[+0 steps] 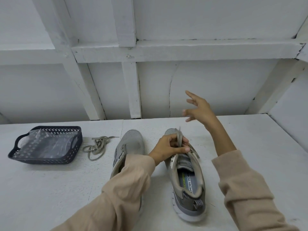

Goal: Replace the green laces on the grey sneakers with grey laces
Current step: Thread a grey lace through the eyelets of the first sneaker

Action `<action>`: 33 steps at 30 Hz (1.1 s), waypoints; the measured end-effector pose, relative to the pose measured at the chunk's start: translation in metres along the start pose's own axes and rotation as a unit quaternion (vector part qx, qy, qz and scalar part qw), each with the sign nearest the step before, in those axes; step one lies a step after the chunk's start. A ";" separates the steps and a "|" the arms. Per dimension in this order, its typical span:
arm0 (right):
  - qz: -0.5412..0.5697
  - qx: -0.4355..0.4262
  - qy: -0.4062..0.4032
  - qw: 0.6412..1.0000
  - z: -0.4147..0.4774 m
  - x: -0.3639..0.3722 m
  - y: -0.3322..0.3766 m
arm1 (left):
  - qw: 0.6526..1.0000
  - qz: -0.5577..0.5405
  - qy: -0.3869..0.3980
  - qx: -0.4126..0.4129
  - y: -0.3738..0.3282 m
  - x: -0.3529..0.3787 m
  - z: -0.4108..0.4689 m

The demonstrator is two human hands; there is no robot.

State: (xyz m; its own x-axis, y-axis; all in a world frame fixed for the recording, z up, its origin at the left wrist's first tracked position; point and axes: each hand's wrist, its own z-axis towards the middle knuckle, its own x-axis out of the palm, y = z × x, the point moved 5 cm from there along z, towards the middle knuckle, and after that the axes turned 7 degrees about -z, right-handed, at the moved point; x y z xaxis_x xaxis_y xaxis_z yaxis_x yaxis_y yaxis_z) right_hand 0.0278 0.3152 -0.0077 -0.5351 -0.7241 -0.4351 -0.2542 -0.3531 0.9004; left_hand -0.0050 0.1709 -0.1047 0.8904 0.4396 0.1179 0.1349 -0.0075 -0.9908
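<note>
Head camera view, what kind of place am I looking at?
Likely a plain workroom or staged bench: a white painted table, a bare white timber-framed wall behind it, and a dark storage basket on it.

A dark navy perforated plastic basket with cut-out handles (41, 160) sits on the far left of a white painted tabletop (50, 189). A crumpled clear plastic bag (47, 145) lies inside it. Beyond the table's far edge rises a white panelled wall (225, 84), crossed by a white horizontal wooden beam (183, 50) and upright battens. A thin dark crack (170, 97) runs down one panel.
</note>
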 end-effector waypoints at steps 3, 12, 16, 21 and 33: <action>-0.170 0.047 0.049 0.983 -0.020 -0.008 -0.016 | 1.000 -0.002 -0.002 0.006 0.001 -0.001 0.001; -0.144 0.047 0.123 0.981 -0.050 0.028 -0.031 | 0.998 0.047 -0.014 0.032 -0.003 -0.002 0.000; -0.104 -0.013 0.063 0.992 -0.049 0.026 -0.013 | 0.998 0.052 -0.011 0.035 -0.004 -0.002 0.000; -0.062 -0.043 0.121 0.990 -0.053 0.023 0.015 | 0.997 0.064 -0.007 0.048 -0.005 -0.001 0.000; 0.205 -0.095 0.087 0.970 -0.027 -0.003 0.080 | 0.997 0.060 0.000 0.049 -0.003 -0.002 0.001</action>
State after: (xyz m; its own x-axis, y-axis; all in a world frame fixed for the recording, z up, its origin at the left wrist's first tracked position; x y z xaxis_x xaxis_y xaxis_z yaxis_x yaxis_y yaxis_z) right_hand 0.0306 0.2726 0.0656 -0.4117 -0.9100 -0.0489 0.1141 -0.1047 0.9879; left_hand -0.0076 0.1711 -0.1018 0.8975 0.4410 -0.0026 -0.0165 0.0277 -0.9995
